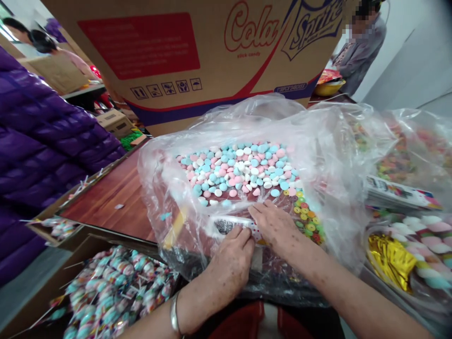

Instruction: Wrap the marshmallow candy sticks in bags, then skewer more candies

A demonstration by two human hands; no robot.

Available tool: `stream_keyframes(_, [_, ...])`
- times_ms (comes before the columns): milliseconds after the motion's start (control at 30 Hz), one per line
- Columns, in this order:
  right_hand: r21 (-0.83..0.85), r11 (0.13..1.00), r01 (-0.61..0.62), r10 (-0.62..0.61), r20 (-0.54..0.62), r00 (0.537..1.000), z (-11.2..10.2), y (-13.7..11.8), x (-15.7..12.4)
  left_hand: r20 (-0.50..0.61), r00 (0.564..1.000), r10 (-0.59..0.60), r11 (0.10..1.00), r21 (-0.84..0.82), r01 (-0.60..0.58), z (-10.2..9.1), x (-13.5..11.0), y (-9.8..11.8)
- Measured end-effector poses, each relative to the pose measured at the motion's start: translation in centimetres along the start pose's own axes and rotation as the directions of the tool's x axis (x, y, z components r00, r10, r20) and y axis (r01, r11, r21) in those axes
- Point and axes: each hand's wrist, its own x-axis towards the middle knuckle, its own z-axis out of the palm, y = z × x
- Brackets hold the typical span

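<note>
Low in the middle of the head view, a small printed card [225,224] with a speckled dark panel lies over the clear plastic bag or sheet [158,165]. My left hand [233,256], with a metal bangle on its wrist, is closed with its curled fingers on the card. My right hand [275,226] bends over the card's right end, fingers together; its thumb is mostly hidden. Just beyond both hands are many pink, blue and white candy pieces [240,167] on the plastic. Small yellow, green and orange ring candies [308,217] lie right of my right hand.
A large printed carton [208,61] stands behind the plastic. Wrapped stick candies fill a box [116,287] at lower left. On the right are marshmallow-like candies [431,240], gold foil [391,261] and stacked printed cards [402,193]. People [365,47] work in the background.
</note>
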Motion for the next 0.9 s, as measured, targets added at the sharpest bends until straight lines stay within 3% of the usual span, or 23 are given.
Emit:
stream_keyframes(67, [0.015, 1.0, -0.012, 0.012, 0.01, 1.0, -0.1, 0.3, 0.2, -0.026, 1.0, -0.01, 0.997, -0.082, 0.008, -0.2, -0.2, -0.3])
stream_keyframes(167, [0.05, 0.998, -0.027, 0.025, 0.026, 0.999, -0.4, 0.7, -0.4, -0.151, 0.984, -0.093, 0.973, -0.223, 0.058, -0.8, -0.2, -1.7])
stream_keyframes(233, [0.113, 0.992, -0.06, 0.058, 0.017, 0.998, -0.6, 1.0, -1.2, -0.182, 0.974, -0.138, 0.972, -0.215, 0.097, -1.3, 0.0, -2.8])
stream_keyframes(467, [0.406, 0.906, -0.121, 0.166, -0.077, 0.983, -0.6, 2.6, -4.4, 0.023, 0.977, -0.214, 0.974, -0.075, 0.215, -1.1, 1.1, -4.7])
stream_keyframes(700, [0.487, 0.87, -0.07, 0.161, -0.147, 0.976, -0.1, 3.0, -6.1, 0.054, 0.977, -0.205, 0.975, -0.076, 0.209, -1.2, 1.6, -3.9])
stream_keyframes(900, [0.512, 0.858, -0.048, 0.165, -0.185, 0.969, 0.2, 2.9, -6.6, 0.085, 0.976, -0.2, 0.979, 0.047, 0.197, -0.6, 2.5, -3.7])
